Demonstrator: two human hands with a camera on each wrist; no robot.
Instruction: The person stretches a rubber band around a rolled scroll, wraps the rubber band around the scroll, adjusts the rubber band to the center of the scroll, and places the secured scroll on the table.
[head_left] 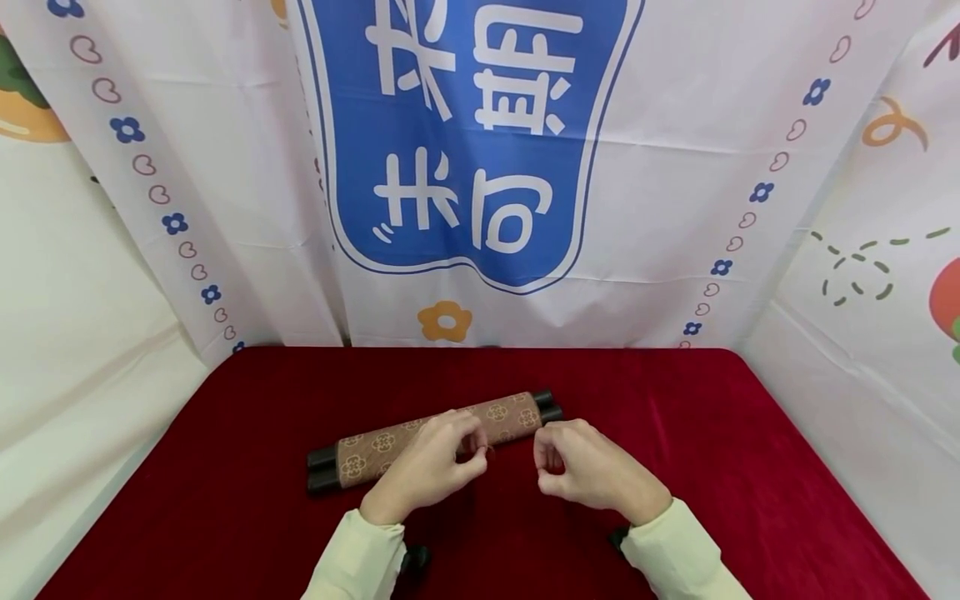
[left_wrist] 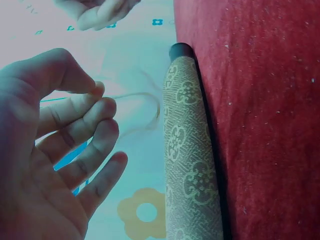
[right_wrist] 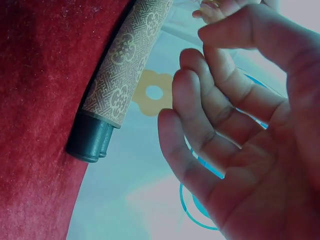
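A rolled scroll (head_left: 367, 454) in brown cloth with pale flower medallions lies slantwise on the table, dark paired rod ends showing at both sides. My left hand (head_left: 435, 458) is over its near edge, thumb and index fingertip pinching a thin, pale brown rubber band (left_wrist: 158, 109). The band hangs out from the fingertips as a loose loop in the left wrist view. To the right of the scroll's right end is my right hand (head_left: 596, 471), its fingers loosely curled and thumb close to the index finger. Nothing shows between them in the right wrist view (right_wrist: 225, 115).
Dark red velvet cloth covers the table (head_left: 750, 500). White printed curtains stand at the back (head_left: 675, 208) and both sides, with a large blue sign panel (head_left: 465, 250) on the back one. A dark wrist device (head_left: 415, 558) sits by the left cuff.
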